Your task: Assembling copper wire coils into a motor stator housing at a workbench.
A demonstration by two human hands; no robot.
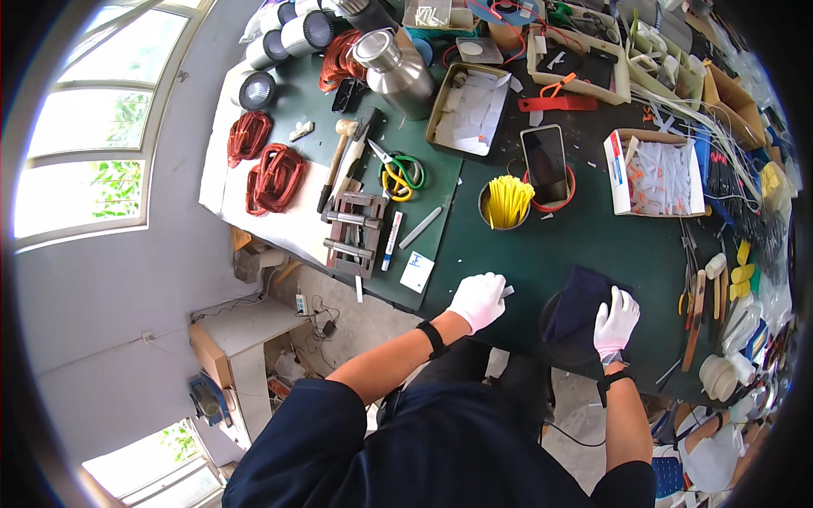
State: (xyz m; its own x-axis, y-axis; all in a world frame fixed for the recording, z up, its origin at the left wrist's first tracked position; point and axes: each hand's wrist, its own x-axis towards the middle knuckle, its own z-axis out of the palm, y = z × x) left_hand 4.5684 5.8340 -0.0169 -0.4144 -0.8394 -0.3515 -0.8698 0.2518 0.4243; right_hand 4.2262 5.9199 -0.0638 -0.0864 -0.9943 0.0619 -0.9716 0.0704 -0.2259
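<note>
My left hand [478, 302], in a white glove, is closed at the near edge of the table. A small light-grey flat piece [508, 291] sticks out from its fingers; its kind is too small to make out. Over to the right, my right hand [616, 325], also gloved in white, lies with fingers stretched on the right side of a folded dark navy cloth [580, 309]. The cloth sits on a round black thing [555, 334], mostly covered. Beyond the hands stands a round tin of yellow strips [508, 203].
Left of centre lie a metal clamp [354, 233], a white marker [391, 241], a grey pen-like tool [421, 227], scissors [398, 173] and a hammer [339, 161]. Farther off are a phone [544, 157], a steel flask [394, 72] and a box of plastic pieces [656, 176].
</note>
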